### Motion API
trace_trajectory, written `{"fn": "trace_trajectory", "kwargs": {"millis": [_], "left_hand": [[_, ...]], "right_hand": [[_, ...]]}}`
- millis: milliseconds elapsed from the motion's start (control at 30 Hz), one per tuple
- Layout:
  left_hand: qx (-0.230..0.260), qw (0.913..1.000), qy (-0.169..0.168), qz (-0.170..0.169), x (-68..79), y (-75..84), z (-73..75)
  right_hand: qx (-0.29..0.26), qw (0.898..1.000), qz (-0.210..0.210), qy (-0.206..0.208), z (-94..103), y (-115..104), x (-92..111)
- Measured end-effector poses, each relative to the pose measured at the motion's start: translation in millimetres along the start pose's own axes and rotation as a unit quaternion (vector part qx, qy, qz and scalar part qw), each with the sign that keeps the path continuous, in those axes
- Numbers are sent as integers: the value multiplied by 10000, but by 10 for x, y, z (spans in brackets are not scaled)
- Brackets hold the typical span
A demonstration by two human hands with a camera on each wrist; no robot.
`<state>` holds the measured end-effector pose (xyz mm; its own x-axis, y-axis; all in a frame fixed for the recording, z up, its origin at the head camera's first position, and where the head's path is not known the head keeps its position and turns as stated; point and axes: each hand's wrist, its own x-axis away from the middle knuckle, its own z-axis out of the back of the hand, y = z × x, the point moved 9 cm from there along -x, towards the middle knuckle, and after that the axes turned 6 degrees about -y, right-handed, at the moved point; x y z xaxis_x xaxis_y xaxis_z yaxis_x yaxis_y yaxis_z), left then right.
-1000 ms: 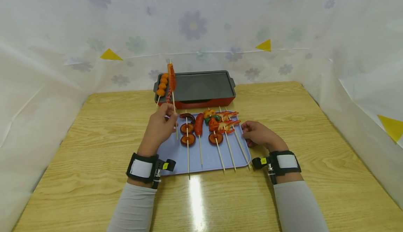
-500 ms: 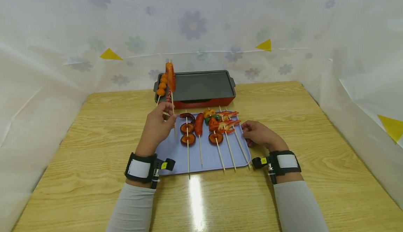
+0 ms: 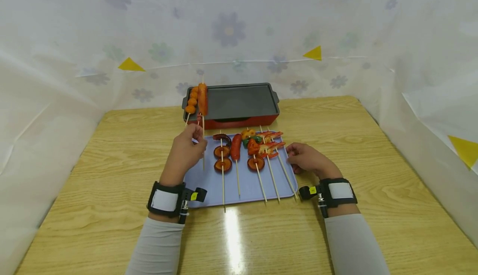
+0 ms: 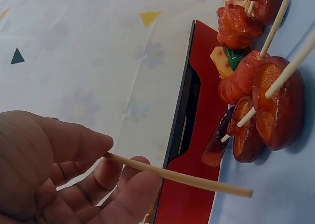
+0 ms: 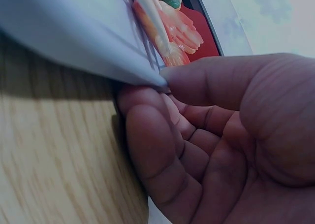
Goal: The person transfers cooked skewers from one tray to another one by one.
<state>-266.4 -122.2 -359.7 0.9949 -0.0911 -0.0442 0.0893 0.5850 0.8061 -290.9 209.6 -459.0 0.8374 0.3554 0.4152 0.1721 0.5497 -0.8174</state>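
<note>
My left hand (image 3: 184,150) pinches the stick of a food skewer (image 3: 203,100) with a long orange-brown piece at its top. That piece appears over the left part of the black grill pan (image 3: 240,100); whether it touches is unclear. In the left wrist view, the bare stick (image 4: 197,180) passes between thumb and fingers. My right hand (image 3: 308,159) holds the right rim of the lilac tray (image 3: 209,192), thumb above and fingers below in the right wrist view. On the tray lie a mushroom skewer (image 3: 223,165), a sausage skewer (image 3: 235,147), a mixed vegetable skewer (image 3: 255,164) and shrimp skewers (image 3: 274,145).
A skewer of orange balls (image 3: 191,102) lies at the pan's left end. Beside it a reddish skewer (image 3: 199,118) is partly hidden by the held one. The pan's red base (image 3: 242,122) stands just behind the tray. A flowered sheet (image 3: 228,30) surrounds the wooden table (image 3: 112,163).
The held skewer first shifted slightly left, then its food end came lower over the pan. My left hand moved a little left. The right hand and tray stayed put.
</note>
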Motion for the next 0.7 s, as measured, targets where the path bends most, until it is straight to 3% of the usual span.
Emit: {"fn": "trace_trajectory", "kwargs": {"millis": [267,467,700], "left_hand": [[-22,9952,-846,491,8,-66,-143],[-162,9897,-1301,571,25,-88,-217],[-419,9755,-1971,885,82,-146,-320]], "right_hand": [[-10,10000,-8,5,9,10,-8],[4,10000,-18,14,7,5,-8],[15,10000,-29,14,6,7,-13]]}}
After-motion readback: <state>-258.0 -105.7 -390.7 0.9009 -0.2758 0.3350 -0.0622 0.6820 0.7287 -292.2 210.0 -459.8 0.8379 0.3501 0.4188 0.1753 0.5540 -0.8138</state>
